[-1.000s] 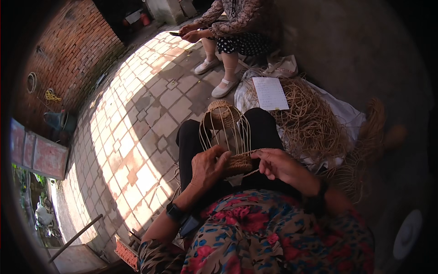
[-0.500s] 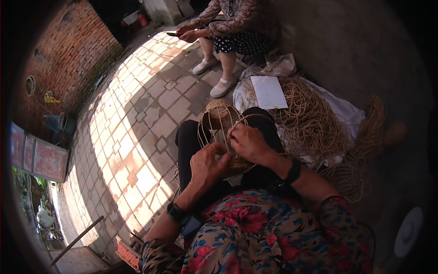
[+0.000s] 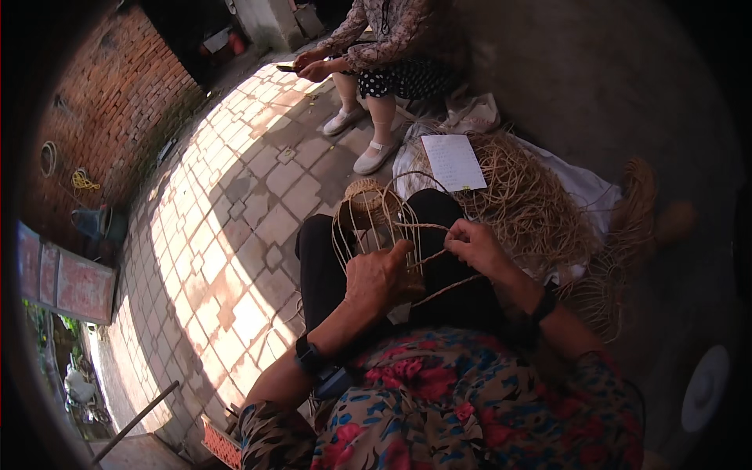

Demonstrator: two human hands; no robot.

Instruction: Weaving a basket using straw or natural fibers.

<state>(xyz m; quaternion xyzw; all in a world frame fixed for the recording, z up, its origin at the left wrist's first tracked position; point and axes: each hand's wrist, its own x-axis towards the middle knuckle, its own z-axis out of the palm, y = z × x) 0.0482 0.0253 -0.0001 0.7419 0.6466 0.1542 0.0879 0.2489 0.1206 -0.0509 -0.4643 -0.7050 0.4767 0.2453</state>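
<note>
On my lap lies a rounded openwork frame (image 3: 364, 188), with thin pale ribs and a tightly woven tan band at its far end. My left hand (image 3: 378, 276) is closed over the near part of it, hiding much of the weaving there. To the right, my right hand (image 3: 474, 244) pinches a twisted tan cord (image 3: 424, 226) between thumb and fingers. The cord runs in strands from the frame, and one loop arches above toward the paper. Where each strand begins under my left hand is hidden.
Beside my right knee a big heap of tan cord (image 3: 533, 207) lies on white cloth, with a written paper sheet (image 3: 453, 163) on it. Another person (image 3: 392, 55) sits ahead, holding a dark phone-like object. A red crate (image 3: 222, 442) stands low at left.
My right hand has moved right, away from the frame, drawing the cord out into spread strands. My left hand has shifted slightly right and closed over the frame.
</note>
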